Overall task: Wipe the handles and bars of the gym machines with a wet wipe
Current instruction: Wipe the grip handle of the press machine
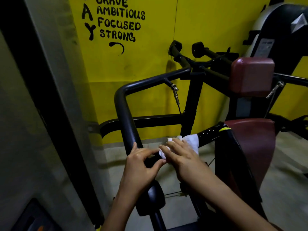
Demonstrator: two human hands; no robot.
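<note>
We judge the job to be in mid-wipe on one bar, with most of the machine yet to do. In the lower centre of the frame our left hand (141,165) curls its thumb and fingers round the black bar (126,117), pinching it just below the bend. Touching it on the right, our right hand (181,157) lies with fingers nearly straight over the wet wipe (191,140), pressing it down; the thumb is hidden, so we cannot tell whether it closes underneath. The white wipe bunches out beyond the fingertips toward the glossy notched post (210,132). Nothing shows which lengths are already clean. Further up, the bar's long run toward centre frame and the two knobbed handles (175,47) against the yellow wall (200,22) look untouched, well apart from both hands, beside the maroon pad (251,75)
</note>
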